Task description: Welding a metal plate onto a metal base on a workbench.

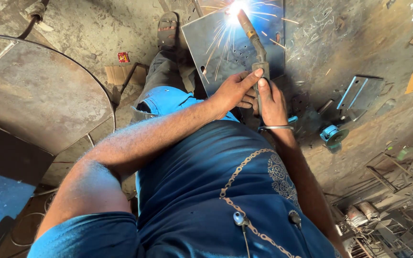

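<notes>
Beyond the grip, the flat grey steel sheet (237, 48) looks dull and smooth, flecked with spatter. In the grip, the slim welding torch (253, 43) shows a brassy metal neck and matt dark handle. Below the grip, a thin polished metal bangle (276, 127) gleams. The rough concrete floor (359, 33) is dusty, scratched.

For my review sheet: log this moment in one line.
both hands grip welding torch | tip sparking on metal sheet | angle grinder on floor

Angle grinder (333, 136) lies near a bent bracket (361, 91) (both on the floor)
</notes>
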